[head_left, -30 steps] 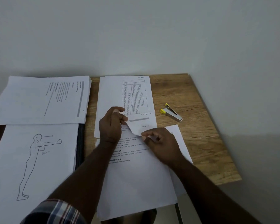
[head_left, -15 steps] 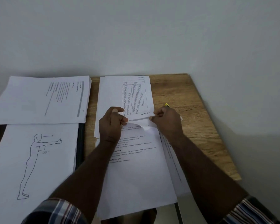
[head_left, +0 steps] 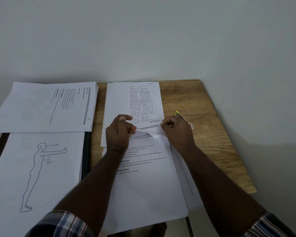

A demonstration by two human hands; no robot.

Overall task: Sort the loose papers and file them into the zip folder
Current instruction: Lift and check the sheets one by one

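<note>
Head view shows both hands working on the papers in the middle of the wooden bench (head_left: 203,103). The left hand (head_left: 119,132) pinches the near edge of the table sheet (head_left: 137,103) between thumb and curled fingers, and the right hand (head_left: 175,130) pinches the same edge at its right corner, probably to lift this sheet away from the text sheet (head_left: 143,177) below and sort it. The table sheet lies flat, with its long axis pointing away from the person toward the wall; its print runs sideways. The text sheet lies nearer, long axis the same way, top edge curled up between the hands. A stapler (head_left: 184,119) sits just behind the right hand, partly hidden. At left lie a drawing sheet (head_left: 36,168) and another stack (head_left: 46,106). A dark edge (head_left: 86,154) beside them may be the zip folder; I cannot tell.
</note>
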